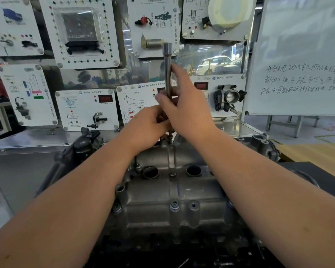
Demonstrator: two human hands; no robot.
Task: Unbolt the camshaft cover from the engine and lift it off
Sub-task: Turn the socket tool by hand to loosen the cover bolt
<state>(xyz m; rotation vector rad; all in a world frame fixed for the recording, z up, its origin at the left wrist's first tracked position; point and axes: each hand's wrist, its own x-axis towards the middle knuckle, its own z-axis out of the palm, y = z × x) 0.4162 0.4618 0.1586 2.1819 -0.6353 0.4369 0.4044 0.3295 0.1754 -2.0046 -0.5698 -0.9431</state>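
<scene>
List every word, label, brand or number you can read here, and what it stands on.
Whiteboard: three lines of handwritten Chinese, too blurred to quote.
Throttle-body panel: VW roundel; printed Chinese heading too small to read.
Other wall panels: printed captions, all too small.
Camshaft cover: no readable marking.
Socket wrench: no readable marking.

This looks like an automotive training workshop. An engine (172,200) sits on a stand at 6 o'clock. Behind it, from 9 to 1 o'clock, white teaching panels (85,109) carry mounted car parts, wiring diagrams and small red displays, among them a throttle body (228,97). A whiteboard (302,55) with handwritten notes stands at 2 o'clock.
</scene>
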